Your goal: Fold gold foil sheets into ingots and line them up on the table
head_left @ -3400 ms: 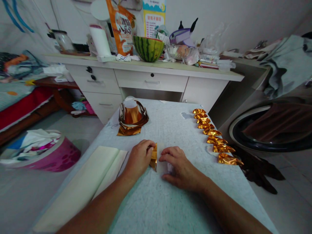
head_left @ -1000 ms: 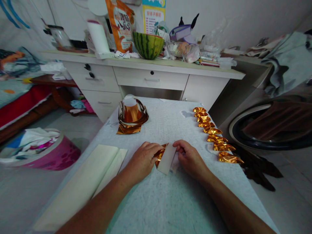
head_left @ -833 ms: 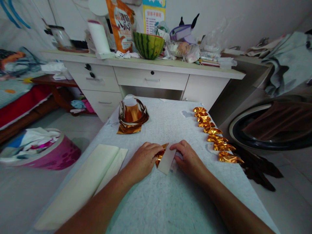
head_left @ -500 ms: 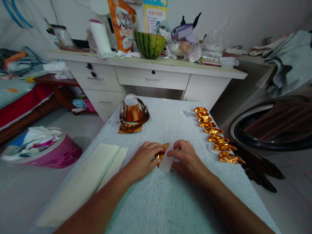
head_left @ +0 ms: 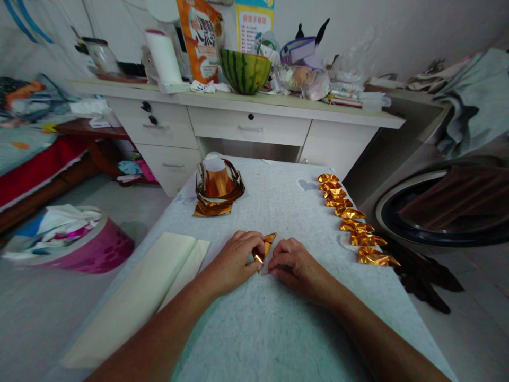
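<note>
Between my hands, on the cloth-covered table [head_left: 254, 329], is a sheet of gold foil paper [head_left: 269, 242], partly folded, with its pale back showing on the right. My left hand [head_left: 242, 260] is closed on the gold left part, thumb and fingers pinching it. My right hand [head_left: 292, 263] has its fingers curled and pinched on the pale right part, hiding much of it. Farther back on the left stands a curled stack of gold foil paper [head_left: 218, 185]. Along the right edge lies a row of several folded gold foil pieces [head_left: 358, 226].
Folded cream paper [head_left: 139, 297] lies left of my left forearm. A pink bin [head_left: 107, 244] stands on the floor at left. Beyond the table is a white desk [head_left: 246, 124] bearing a watermelon half [head_left: 246, 72] and clutter. A washing machine [head_left: 429, 207] stands at right.
My right hand has closed its fingers down over the pale part, which now shows less. My left fingers have curled tighter on the gold side. The other things have stayed put.
</note>
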Available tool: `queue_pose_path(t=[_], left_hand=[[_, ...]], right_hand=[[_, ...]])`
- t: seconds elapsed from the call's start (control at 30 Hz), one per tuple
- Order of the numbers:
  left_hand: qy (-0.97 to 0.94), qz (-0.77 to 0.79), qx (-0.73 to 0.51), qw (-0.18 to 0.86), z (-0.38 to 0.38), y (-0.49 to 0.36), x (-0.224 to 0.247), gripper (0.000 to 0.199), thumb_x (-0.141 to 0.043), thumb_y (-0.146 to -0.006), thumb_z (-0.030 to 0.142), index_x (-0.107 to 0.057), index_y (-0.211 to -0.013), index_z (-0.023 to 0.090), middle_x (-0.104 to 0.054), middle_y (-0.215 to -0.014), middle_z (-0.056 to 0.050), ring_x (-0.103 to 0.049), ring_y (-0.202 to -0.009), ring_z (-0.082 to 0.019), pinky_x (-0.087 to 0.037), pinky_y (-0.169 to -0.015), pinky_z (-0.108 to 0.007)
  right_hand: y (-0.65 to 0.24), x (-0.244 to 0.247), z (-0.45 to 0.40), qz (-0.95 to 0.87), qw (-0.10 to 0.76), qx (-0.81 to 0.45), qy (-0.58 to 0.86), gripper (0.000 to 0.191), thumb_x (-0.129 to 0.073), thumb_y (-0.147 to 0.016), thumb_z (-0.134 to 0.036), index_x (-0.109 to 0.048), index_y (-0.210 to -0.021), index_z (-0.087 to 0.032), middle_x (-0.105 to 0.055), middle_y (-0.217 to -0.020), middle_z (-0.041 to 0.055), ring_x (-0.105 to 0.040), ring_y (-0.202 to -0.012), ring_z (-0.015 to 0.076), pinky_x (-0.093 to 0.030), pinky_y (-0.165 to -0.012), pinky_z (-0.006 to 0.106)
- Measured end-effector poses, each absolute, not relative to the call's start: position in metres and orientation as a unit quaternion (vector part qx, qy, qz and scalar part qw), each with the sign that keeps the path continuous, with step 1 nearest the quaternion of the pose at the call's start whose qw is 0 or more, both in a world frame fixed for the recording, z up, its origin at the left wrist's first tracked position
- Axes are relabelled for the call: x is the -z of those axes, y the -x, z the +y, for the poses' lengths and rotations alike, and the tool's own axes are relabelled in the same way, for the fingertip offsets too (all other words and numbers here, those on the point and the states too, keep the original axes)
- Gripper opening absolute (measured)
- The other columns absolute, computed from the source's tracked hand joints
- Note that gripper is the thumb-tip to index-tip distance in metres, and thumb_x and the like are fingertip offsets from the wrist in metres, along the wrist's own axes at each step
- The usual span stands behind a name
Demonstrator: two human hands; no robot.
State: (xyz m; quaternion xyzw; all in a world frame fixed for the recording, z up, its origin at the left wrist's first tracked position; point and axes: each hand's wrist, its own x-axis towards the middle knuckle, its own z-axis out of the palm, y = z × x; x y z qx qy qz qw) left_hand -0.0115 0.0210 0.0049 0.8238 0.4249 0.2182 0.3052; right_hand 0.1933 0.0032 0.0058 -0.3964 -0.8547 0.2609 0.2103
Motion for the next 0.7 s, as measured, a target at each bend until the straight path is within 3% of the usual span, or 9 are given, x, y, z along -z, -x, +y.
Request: queue_pose_path(t=[0.2,0.4,0.7], left_hand=[[-0.796,0.462,-0.233,0.312,0.019,0.010,-0.006,0.024,-0.057,-0.069,0.006,-0.050,-0.086,0.021,-0.060,-0.100,-0.002,-0.051,-0.098,-0.022,-0.043,-0.084,-0.035],[-0.824,0.424,-0.214,0.308,0.020,0.011,-0.006,0.013,-0.058,-0.074,0.008,-0.057,-0.071,0.020,-0.060,-0.110,-0.001,-0.050,-0.107,-0.022,-0.039,-0.094,-0.038],[-0.822,0.435,-0.191,0.313,0.018,0.012,-0.009,0.014,-0.056,-0.078,0.009,-0.061,-0.075,0.021,-0.059,-0.117,-0.002,-0.047,-0.114,-0.022,-0.039,-0.099,-0.039]], right_hand=[[-0.184,-0.005,0.004,-0.804,0.255,-0.288,0.454,0.012,-0.064,-0.079,-0.008,-0.066,-0.082,-0.020,-0.057,-0.094,0.0037,-0.053,-0.092,0.0180,-0.042,-0.085,0.035],[-0.178,-0.004,0.002,-0.796,0.237,-0.258,0.495,0.010,-0.061,-0.080,-0.008,-0.062,-0.077,-0.018,-0.054,-0.090,0.0043,-0.050,-0.088,0.0181,-0.042,-0.082,0.036],[-0.173,0.005,0.002,-0.791,0.234,-0.223,0.519,0.010,-0.064,-0.077,-0.011,-0.060,-0.071,-0.018,-0.053,-0.087,0.0041,-0.049,-0.085,0.0186,-0.040,-0.078,0.035]])
